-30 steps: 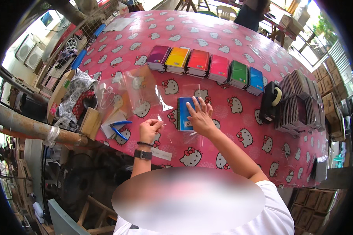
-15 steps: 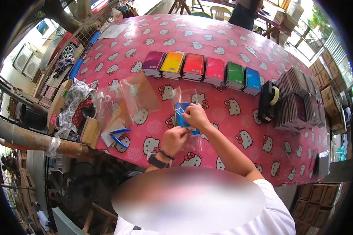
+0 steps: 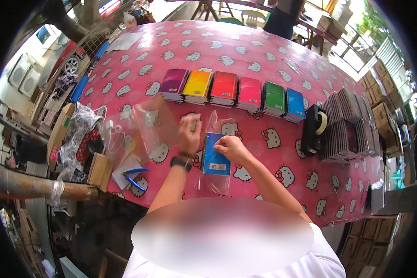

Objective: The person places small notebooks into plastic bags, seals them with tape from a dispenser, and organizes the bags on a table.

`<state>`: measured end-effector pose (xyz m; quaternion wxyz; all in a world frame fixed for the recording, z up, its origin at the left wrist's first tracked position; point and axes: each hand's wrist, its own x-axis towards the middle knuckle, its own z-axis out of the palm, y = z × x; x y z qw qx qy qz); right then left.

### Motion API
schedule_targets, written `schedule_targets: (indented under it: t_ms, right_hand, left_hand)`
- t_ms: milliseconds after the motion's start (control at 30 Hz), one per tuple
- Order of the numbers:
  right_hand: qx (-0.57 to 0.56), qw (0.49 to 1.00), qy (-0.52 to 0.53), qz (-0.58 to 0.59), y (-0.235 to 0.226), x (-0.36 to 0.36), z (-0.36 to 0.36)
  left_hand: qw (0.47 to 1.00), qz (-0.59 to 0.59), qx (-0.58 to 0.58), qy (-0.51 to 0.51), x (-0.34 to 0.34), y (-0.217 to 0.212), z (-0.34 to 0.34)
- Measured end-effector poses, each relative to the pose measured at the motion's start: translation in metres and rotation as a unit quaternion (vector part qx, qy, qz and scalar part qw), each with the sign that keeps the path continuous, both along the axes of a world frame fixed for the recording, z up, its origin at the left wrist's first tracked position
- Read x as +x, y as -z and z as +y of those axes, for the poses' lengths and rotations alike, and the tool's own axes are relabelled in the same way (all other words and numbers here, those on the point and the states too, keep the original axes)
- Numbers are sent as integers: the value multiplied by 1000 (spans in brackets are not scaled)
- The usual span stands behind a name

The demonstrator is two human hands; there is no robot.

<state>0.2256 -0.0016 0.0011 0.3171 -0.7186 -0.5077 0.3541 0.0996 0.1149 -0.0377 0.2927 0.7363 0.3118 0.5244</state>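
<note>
A blue spiral notebook (image 3: pixel 211 160) with a white label lies upright on the table, with a clear plastic bag (image 3: pixel 213 185) around or under it; I cannot tell which. My right hand (image 3: pixel 234 149) is over the notebook's upper right part, its thumb and fingers pinched together at the cover. What they pinch, if anything, is too small to make out. My left hand (image 3: pixel 190 134), slightly blurred, is raised just left of the notebook, fingers apart and holding nothing. Clear plastic bags (image 3: pixel 157 118) lie beyond it to the left.
Behind stands a row of notebook stacks: purple (image 3: pixel 174 82), yellow (image 3: pixel 198 84), red (image 3: pixel 224 85), pink (image 3: pixel 249 91), green (image 3: pixel 274 96) and blue (image 3: pixel 295 103). A tape dispenser (image 3: pixel 313 132) and piled notebooks (image 3: pixel 345 139) are at right. Blue-handled pliers (image 3: pixel 135 176) lie at left.
My left hand has left the notebook's lower edge and moved up and left. The right hand stays at the notebook, whose lower part and label now show.
</note>
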Motion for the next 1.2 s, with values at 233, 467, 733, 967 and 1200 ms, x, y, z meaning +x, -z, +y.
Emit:
schedule_targets:
  t_ms: [233, 467, 733, 967, 1200]
  right_hand:
    - [31, 997, -65, -5, -1, 4, -3]
    - [22, 984, -168, -53, -4, 14, -7]
    - [-78, 922, -191, -328, -9, 24, -38]
    - [-60, 944, -186, -267, 7, 19, -37]
    - [-25, 962, -133, -236, 17, 7, -34]
  left_hand:
    - [941, 273, 76, 185, -76, 7, -75]
    - [929, 288, 5, 233, -67, 14, -56]
    - [916, 285, 6, 281, -54, 24, -47]
    - [907, 271, -10, 322, -42, 36, -46]
    - [880, 390, -5, 270, -33, 15, -56]
